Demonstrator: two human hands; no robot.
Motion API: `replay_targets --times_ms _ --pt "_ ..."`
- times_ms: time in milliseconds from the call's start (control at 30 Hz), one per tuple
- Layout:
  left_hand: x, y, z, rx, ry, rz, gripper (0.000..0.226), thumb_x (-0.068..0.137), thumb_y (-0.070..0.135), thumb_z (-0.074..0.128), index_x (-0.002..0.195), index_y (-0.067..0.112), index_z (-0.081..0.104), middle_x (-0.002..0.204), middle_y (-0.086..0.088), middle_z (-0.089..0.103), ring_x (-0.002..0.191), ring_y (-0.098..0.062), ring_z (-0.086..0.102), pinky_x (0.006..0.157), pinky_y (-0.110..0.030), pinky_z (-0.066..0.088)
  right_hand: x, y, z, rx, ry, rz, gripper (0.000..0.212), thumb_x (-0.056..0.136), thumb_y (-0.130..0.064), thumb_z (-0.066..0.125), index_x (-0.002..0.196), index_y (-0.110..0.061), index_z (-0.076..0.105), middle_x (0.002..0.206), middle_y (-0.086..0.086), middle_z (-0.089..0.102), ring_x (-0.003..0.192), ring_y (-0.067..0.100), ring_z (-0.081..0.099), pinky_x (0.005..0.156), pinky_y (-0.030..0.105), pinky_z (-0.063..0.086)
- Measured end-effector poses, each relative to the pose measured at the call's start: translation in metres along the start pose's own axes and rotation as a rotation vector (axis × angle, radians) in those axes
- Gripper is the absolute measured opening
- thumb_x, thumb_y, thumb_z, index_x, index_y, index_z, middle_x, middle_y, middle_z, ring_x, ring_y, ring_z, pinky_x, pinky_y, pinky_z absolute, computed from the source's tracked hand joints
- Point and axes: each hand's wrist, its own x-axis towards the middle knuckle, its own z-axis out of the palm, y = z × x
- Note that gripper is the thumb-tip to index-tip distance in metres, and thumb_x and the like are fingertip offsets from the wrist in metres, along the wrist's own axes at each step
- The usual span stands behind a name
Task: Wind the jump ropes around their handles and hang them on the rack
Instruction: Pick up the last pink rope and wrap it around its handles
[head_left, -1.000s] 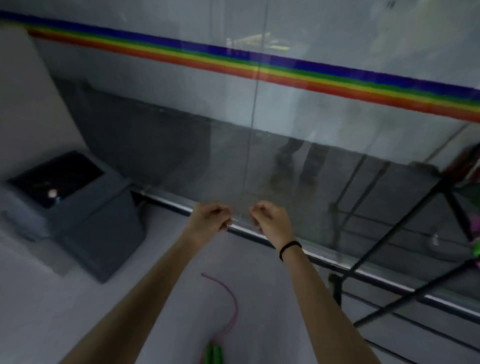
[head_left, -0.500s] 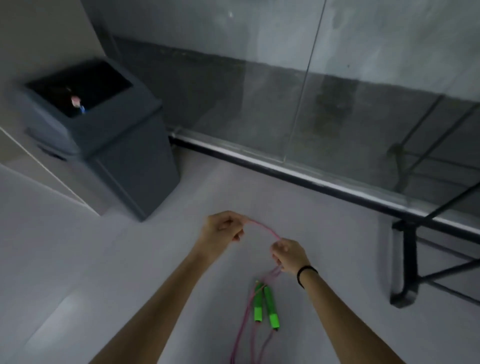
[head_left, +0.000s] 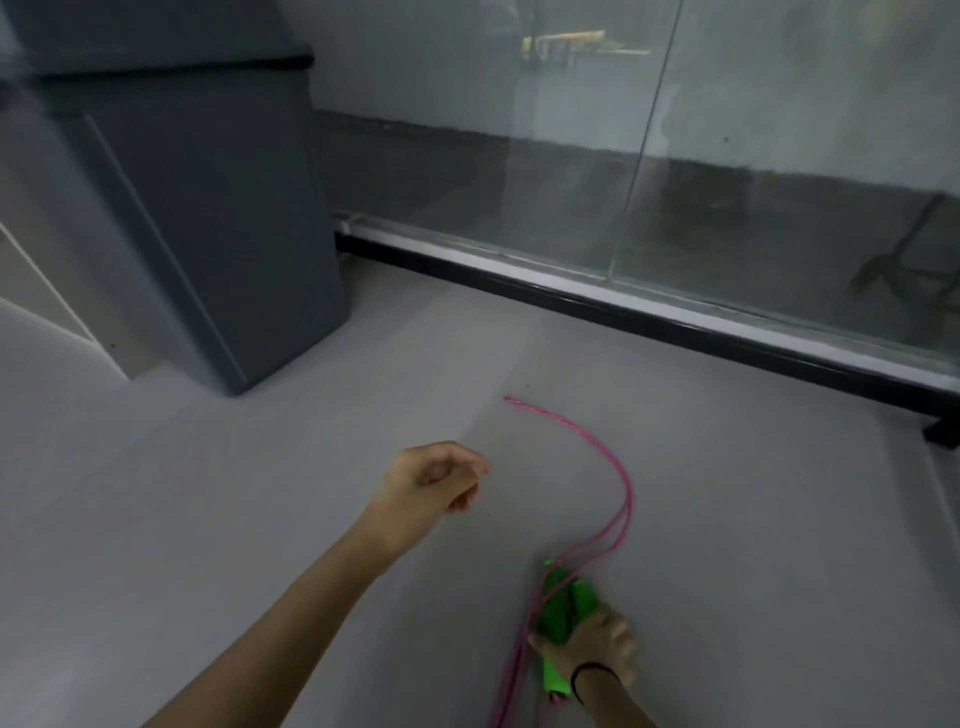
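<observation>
Now R hand (head_left: 589, 647) grips green handles (head_left: 558, 605) w/ pink rope (head_left: 621, 470) trailing; L hand (head_left: 434, 483) loose, empty

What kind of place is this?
Probably an indoor gym or play space: a pink jump rope with green handles lies on a smooth grey floor, near a glass wall and a grey bin.

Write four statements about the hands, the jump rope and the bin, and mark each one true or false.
1. The right hand holds the two bright green plastic handles. True.
2. The left hand pinches the thin pink rope. False: it holds nothing, and the rope lies apart from it.
3. The dark grey plastic bin stands at the left, near the glass wall. True.
4. The rope is wound tightly around the handles. False: it trails loose in a long loop over the grey floor.
</observation>
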Motion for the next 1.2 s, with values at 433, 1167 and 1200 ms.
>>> replay_targets --times_ms 433,1167,1200 --pt "-0.011 0.229 -0.021 -0.049 -0.015 -0.080 0.017 0.086 0.002 0.057 0.079 0.012 0.069 0.055 0.008 0.061 0.048 0.000 0.053 0.053 -0.013 0.045 -0.146 -0.101 -0.210 0.627 -0.274 -0.143 0.072 0.038 -0.012 0.063 0.105 0.003 0.042 0.076 0.008 0.049 0.061 0.019 0.050 0.045 0.022 0.040" --pt "-0.044 0.825 -0.093 0.294 0.295 0.202 0.062 0.079 0.031 0.070 0.130 0.012 0.042 0.120 -0.009 0.054 0.115 -0.024 0.053 0.102 -0.038 0.044 -0.559 -0.280 -0.833 0.271 -0.711 -0.740 0.008 0.082 -0.009 0.051 0.078 -0.003 0.055 0.049 0.003 0.063 0.039 0.011 0.057 0.042 0.016 0.048" --pt "-0.045 0.827 -0.094 0.353 0.293 0.206 0.056 0.081 0.033 0.067 0.129 0.015 0.046 0.127 -0.010 0.053 0.121 -0.023 0.051 0.105 -0.038 0.041 -0.562 -0.279 -0.840 0.193 -0.712 -0.772 0.010 0.079 -0.012 0.055 0.083 -0.003 0.055 0.053 0.004 0.064 0.042 0.011 0.058 0.044 0.017 0.049"
